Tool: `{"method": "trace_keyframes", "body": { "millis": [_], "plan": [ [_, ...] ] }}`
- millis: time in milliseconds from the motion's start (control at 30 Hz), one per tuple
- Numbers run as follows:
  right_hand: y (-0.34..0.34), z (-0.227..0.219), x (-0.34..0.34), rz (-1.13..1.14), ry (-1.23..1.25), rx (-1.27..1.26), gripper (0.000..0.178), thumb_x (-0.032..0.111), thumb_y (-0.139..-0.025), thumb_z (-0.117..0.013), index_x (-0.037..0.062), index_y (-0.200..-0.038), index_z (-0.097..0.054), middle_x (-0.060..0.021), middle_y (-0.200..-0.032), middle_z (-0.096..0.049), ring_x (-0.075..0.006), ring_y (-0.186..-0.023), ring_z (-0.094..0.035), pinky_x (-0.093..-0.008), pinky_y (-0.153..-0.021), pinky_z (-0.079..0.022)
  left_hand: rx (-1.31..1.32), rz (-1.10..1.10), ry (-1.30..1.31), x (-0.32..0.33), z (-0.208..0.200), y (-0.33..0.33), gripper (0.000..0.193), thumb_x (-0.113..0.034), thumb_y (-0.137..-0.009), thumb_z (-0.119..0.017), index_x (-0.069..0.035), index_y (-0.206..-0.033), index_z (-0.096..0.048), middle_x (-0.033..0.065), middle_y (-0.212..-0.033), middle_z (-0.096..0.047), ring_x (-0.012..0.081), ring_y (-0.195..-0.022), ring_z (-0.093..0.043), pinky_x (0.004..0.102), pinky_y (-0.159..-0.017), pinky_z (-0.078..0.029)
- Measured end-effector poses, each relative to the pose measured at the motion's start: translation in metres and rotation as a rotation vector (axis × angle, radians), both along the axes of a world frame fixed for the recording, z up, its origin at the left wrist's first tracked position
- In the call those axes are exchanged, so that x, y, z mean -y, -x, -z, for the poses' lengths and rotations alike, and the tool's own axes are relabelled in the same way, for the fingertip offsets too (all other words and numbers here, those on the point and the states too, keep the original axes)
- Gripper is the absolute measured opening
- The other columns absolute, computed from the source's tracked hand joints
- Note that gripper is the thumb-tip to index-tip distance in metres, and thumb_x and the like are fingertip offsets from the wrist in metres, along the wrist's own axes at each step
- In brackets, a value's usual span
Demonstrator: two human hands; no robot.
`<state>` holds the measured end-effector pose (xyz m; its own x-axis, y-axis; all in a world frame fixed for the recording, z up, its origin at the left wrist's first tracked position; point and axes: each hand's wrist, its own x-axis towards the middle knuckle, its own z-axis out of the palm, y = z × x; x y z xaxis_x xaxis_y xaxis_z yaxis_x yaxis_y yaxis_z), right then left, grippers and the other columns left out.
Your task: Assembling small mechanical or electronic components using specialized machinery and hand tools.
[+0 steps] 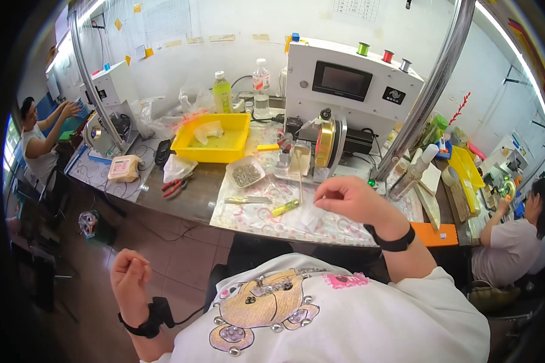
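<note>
My left hand [131, 279] is raised beside my body, above the floor, with its fingers curled together; anything in them is too small to make out. Over the front of the bench, my right hand [357, 199] has thumb and fingers drawn into a pinch. Just below its fingertips lies a crumpled whitish sheet or bag [309, 218]; whether they touch I cannot tell. Left of it are a yellow-green tube-like piece [286, 207] and a thin stick [300, 181]. A white square dish [246, 174] of small metallic bits stands farther left. Behind is a white machine [351, 75] with a gold spool wheel [325, 144].
A yellow tray [211, 154], red-handled pliers [174, 186] and two bottles [261, 88] stand left of the machine. Metal posts [430, 85] rise by the bench. An orange board [435, 235] lies right of my forearm. Other people sit far left and right [510, 242].
</note>
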<state>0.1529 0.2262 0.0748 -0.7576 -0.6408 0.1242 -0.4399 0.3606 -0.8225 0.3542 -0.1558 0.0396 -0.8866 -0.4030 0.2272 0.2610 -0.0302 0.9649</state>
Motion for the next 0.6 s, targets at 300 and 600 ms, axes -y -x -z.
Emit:
{"method": "trace_keyframes", "body": {
  "millis": [300, 600],
  "plan": [
    [0.071, -0.015, 0.017, 0.475, -0.733, -0.614, 0.054, 0.028, -0.082, -0.058, 0.0068, -0.129, -0.041, -0.0144, -0.077, -0.063, -0.0332, -0.076, -0.061, -0.0420, -0.062, -0.048, 0.172, 0.004, 0.111, 0.012, 0.003, -0.019, 0.013, -0.009, -0.087, -0.054, -0.002, -0.077, -0.056, -0.0034, -0.057, -0.043, 0.0040, -0.049, -0.038, 0.0193, -0.045, -0.029],
    [0.145, 0.022, 0.010, 0.366, -0.419, -1.241, 0.024, 0.026, -0.067, -0.070, 0.0046, -0.078, -0.064, -0.0179, -0.089, -0.057, -0.0352, -0.087, -0.053, -0.0472, -0.068, -0.042, 0.315, 0.088, 0.742, -0.034, 0.039, -0.016, 0.024, -0.024, -0.085, -0.052, -0.002, -0.088, -0.061, 0.0129, -0.078, -0.062, 0.0242, -0.071, -0.057, 0.0366, -0.067, -0.046]
  ]
}}
